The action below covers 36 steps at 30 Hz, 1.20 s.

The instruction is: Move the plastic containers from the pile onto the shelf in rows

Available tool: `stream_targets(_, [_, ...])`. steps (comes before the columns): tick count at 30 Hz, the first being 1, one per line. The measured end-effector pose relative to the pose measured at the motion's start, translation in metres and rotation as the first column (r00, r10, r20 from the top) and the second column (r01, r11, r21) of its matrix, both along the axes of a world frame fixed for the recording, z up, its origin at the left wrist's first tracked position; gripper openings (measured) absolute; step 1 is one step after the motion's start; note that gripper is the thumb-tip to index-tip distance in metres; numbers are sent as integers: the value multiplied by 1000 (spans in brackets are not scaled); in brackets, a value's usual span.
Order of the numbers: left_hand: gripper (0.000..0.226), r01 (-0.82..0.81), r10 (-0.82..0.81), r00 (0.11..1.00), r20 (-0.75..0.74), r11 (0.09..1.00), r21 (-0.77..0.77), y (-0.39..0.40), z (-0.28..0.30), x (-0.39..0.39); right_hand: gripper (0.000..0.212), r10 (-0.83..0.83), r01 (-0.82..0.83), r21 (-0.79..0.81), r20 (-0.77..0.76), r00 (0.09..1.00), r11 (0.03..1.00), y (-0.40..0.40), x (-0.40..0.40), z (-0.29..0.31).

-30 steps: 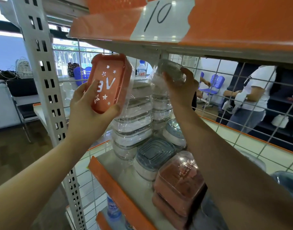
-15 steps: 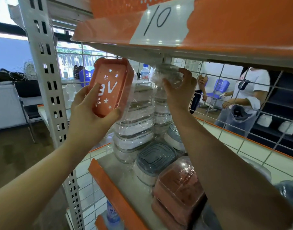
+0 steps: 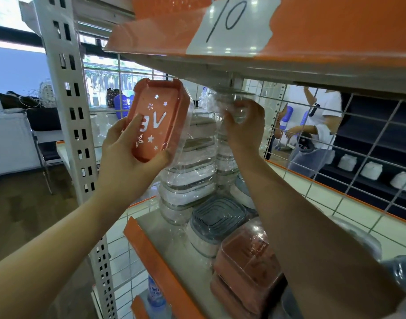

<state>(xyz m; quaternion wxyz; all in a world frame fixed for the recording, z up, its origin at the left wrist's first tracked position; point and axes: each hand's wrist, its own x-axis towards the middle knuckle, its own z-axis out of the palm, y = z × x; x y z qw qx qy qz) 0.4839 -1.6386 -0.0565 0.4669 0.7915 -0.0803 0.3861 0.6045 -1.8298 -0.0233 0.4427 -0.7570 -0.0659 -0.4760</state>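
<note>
1. Left hand wraps thumb and fingers around the orange-lidded container, tilted, lid towards the camera.
2. Right hand curls its fingers on a clear wrapped container atop the right stack, just under the upper shelf.
3. Below, stacks of clear containers, a grey-lidded tub and orange tubs crowd the shelf.

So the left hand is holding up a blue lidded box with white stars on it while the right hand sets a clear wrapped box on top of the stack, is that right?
Not quite: the box in the left hand is orange, not blue, as the head view shows. It does carry white stars, and the right hand does hold a clear wrapped box at the top of the stack.
</note>
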Motion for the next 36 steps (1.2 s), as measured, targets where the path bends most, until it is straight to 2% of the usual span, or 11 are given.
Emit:
stream_targets(2, [86, 21, -21, 1000, 4, 1000, -11, 0, 0, 0, 39, -17, 18, -63, 24, 1000, 998, 0, -1, 2])
stream_targets(7, [85, 52, -51, 998, 21, 998, -44, -1, 0, 0, 40, 36, -30, -396, 8, 999, 918, 1, -1, 1])
stream_targets(9, [85, 47, -47, 999, 20, 998, -39, -1, 0, 1, 39, 44, -63, -453, -52, 998, 889, -1, -2, -2])
stream_targets(12, [81, 35, -35, 999, 5, 999, -33, -3, 0, 1, 43, -51, -17, -514, -118, 992, 858, -6, -6, -4])
stream_targets(15, [74, 45, -45, 999, 11, 998, -48, -4, 1, -1, 44, -117, 17, -512, -165, 979, 859, -11, -8, 0])
stream_targets(19, [81, 47, -47, 999, -4, 997, -62, -4, 1, -2, 45, -139, -6, -506, -248, 959, 862, -15, -6, 1])
stream_targets(28, [85, 18, -19, 1000, -10, 1000, -23, -2, -1, -3, 42, -144, 38, -469, -191, 971, 882, -16, -7, -2])
stream_targets(36, [90, 8, -8, 1000, -18, 1000, -7, 1, -1, -6, 50, -76, -38, -435, -242, 967, 900, -18, -19, -5])
